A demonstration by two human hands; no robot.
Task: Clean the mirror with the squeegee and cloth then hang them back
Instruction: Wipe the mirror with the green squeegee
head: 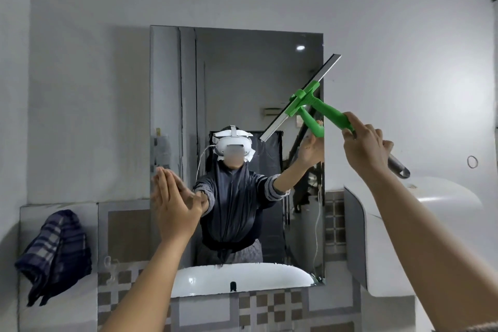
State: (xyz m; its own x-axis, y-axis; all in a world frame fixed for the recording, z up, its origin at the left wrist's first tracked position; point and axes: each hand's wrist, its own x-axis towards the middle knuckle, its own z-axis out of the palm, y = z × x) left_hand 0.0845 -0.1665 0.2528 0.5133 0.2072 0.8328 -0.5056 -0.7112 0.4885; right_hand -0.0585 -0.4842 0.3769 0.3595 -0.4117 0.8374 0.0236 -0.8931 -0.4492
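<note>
A frameless mirror (237, 67) hangs on the grey wall. My right hand (363, 144) grips the green handle of the squeegee (312, 101), whose metal blade lies tilted against the mirror's right edge, top end up and to the right. A grey metal end of the handle sticks out behind my fist. My left hand (175, 205) rests flat, fingers straight, against the mirror's lower left edge and holds nothing. A dark blue checked cloth (55, 253) hangs on the tiled wall at lower left.
A white washbasin (420, 234) juts out from the wall at the right, below my right arm. Brown and grey checked tiles (272, 307) run under the mirror. A clear wall hook (109, 263) sits right of the cloth. A small ring (472, 162) hangs at far right.
</note>
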